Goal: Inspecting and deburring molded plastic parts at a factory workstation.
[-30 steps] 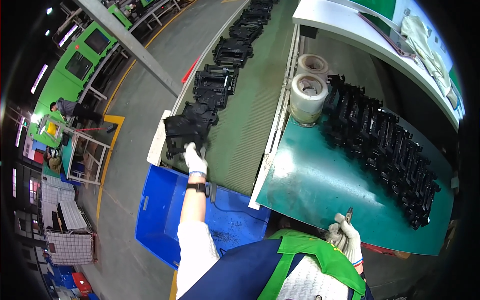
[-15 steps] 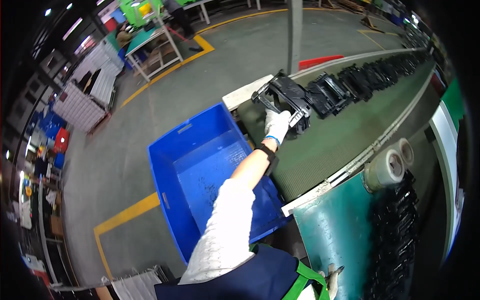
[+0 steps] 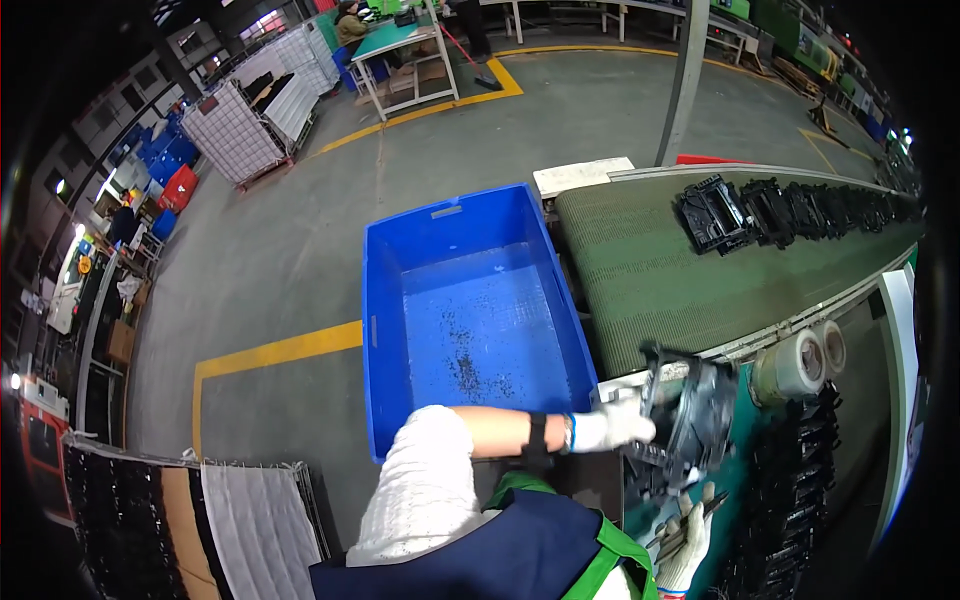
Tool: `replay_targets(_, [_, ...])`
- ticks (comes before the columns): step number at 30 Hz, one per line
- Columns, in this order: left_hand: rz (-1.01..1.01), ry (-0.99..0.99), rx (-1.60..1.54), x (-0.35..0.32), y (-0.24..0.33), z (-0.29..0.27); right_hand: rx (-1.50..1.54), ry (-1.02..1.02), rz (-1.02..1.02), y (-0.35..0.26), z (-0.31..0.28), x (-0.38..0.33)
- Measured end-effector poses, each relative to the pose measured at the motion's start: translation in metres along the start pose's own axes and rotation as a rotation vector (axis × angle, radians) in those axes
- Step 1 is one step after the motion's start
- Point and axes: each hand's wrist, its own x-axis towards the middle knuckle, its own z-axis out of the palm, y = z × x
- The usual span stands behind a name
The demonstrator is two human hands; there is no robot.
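Your left hand (image 3: 615,430), previously reaching to conveyor belt (image 3: 650,270), came back gripping black plastic part (image 3: 695,420), now over green desk (image 3: 735,480) beside blue crate (image 3: 380,300). Pickup judged complete. Right hand (image 3: 685,545) clasped thin tool.

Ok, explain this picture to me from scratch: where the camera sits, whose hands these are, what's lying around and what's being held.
The camera sits on a person's head and looks down, so edges bend like a fishbowl. Both gloved hands are that person's. The left hand holds a black plastic part above a green worktable. The right hand, low in the picture, grips a small tool I cannot identify. More black parts ride on the green conveyor belt. A blue bin sits on the floor beside it, and two tape rolls stand at the table's edge.
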Motion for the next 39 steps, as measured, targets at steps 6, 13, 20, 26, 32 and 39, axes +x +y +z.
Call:
replay_targets(6, [-0.185,-0.204,-0.017,-0.027,-0.016,0.11,-0.895,0.216,-0.109,-0.02,-0.046,-0.066])
replay_targets(13, [-0.17,-0.486,0.284,-0.003,0.004,0.146,-0.392,0.385,0.017,0.037,-0.189,-0.087])
replay_targets(20, [0.383,-0.614,0.726,0.045,0.048,0.139,-0.417,0.554,-0.238,0.078,-0.227,-0.117])
replay_targets(26, [0.087,-0.416,1.093,0.068,0.085,0.141,-0.808,0.568,-0.263,0.063,-0.201,-0.139])
replay_targets(32, [-0.039,-0.439,1.103,0.076,0.098,0.132,-0.705,0.49,-0.175,0.053,-0.198,-0.143])
replay_targets(39, [-0.079,-0.415,1.166,0.084,0.084,0.115,-0.549,0.437,-0.377,0.08,-0.193,-0.11])
